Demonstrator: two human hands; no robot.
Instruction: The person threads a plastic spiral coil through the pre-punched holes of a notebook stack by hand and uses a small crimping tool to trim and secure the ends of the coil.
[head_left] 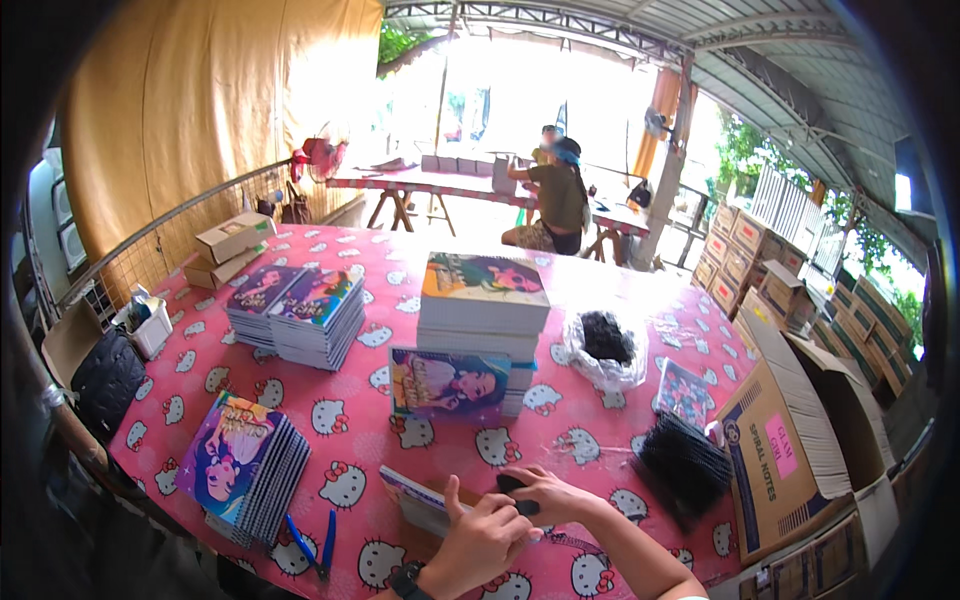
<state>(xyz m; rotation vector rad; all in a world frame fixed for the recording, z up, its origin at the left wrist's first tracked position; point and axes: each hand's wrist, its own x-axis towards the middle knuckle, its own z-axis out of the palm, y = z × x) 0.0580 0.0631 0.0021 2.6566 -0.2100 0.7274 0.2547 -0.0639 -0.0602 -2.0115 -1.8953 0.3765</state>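
At the near edge of the table, a notebook [418, 505] with a colourful cover stands tilted, pages toward me. My left hand [482, 535], with a black watch on the wrist, is closed at the notebook's right end, thumb raised. Just beyond it, my right hand [548, 495] grips a small dark rounded object [512, 484], its kind partly hidden by the fingers. Blue-handled pliers [322, 555] lie to the left. Beside them is a stack of spiral-bound notebooks [232, 460]. Black plastic binding coils [685, 465] lie in a heap on the right.
Further notebook stacks [480, 295] [300, 305] stand mid-table, one notebook [448, 385] leaning in front. A clear plastic bag [605, 350] holds black material. Cardboard boxes [790, 450] flank the right edge. A co-worker [560, 200] sits at another table [430, 182] beyond.
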